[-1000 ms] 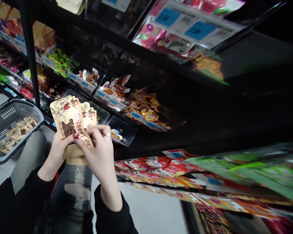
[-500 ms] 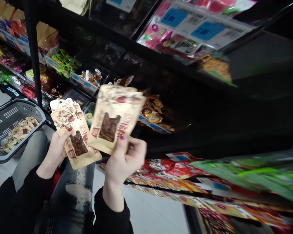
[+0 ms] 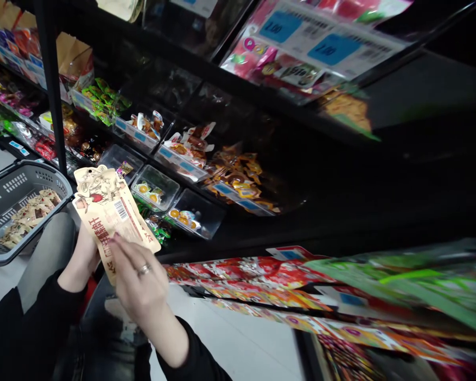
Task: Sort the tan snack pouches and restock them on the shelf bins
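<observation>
A fanned stack of cream snack pouches [image 3: 119, 211] is between my hands, the front one showing its printed back with a barcode and red lettering. My left hand [image 3: 85, 251] grips the stack from behind at its lower left, its fingers hidden by the pouches. My right hand [image 3: 140, 275], with a ring on one finger, pinches the front pouch near its lower edge. More of the same pouches [image 3: 31, 217] lie in a grey shopping basket [image 3: 65, 185] to the left, beside my knee.
Dark shelving runs along the front with clear bins of wrapped candies [image 3: 186, 148], egg-yolk-like sweets [image 3: 150, 193] and green packets [image 3: 103, 100]. A black upright post [image 3: 53, 90] stands behind the basket. Price labels [image 3: 333, 47] hang overhead, and a row of red bags [image 3: 241, 270] fills the right.
The right-hand pouch has moved left onto the stack in my left hand and now shows its back instead of its windowed front. The bins behind have come into view.
</observation>
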`<control>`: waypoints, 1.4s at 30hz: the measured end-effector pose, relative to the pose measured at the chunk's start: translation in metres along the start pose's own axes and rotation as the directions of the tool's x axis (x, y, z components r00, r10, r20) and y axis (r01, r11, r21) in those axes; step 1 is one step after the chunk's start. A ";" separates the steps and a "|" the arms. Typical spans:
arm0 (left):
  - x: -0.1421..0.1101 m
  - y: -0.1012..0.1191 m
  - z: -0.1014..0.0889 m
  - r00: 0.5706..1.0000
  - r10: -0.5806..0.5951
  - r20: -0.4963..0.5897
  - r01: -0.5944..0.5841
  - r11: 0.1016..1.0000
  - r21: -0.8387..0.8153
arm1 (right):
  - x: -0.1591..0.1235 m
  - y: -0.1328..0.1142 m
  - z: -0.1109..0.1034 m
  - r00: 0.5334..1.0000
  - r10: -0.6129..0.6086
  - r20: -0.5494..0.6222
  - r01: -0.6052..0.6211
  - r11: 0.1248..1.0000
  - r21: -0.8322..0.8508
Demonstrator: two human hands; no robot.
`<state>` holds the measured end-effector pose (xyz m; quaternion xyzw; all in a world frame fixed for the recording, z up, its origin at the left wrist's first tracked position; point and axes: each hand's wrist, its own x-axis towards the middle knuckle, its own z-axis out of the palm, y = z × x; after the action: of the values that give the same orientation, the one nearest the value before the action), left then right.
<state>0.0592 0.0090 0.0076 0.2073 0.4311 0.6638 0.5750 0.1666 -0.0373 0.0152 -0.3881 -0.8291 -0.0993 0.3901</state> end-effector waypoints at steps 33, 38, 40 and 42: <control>0.023 -0.008 -0.015 0.995 0.037 -0.097 -0.044 0.997 -0.071 | -0.003 0.036 -0.015 0.749 0.656 -0.094 -0.586 0.721 0.370; 0.018 0.005 -0.016 0.999 -0.038 0.003 0.038 0.982 -0.186 | 0.002 0.080 -0.010 0.308 0.944 0.120 -0.435 0.027 0.900; 0.016 0.006 -0.015 0.995 -0.091 0.029 0.095 0.968 -0.234 | -0.001 0.081 -0.002 0.307 0.933 0.189 -0.447 -0.034 0.894; 0.013 0.006 -0.013 0.990 -0.129 0.059 0.140 0.953 -0.270 | -0.006 0.074 0.006 0.356 0.891 0.283 -0.539 -0.051 0.841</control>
<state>0.0427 0.0168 0.0027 0.1094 0.3366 0.6718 0.6506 0.2187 0.0121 -0.0027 -0.4961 -0.3201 0.4768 0.6513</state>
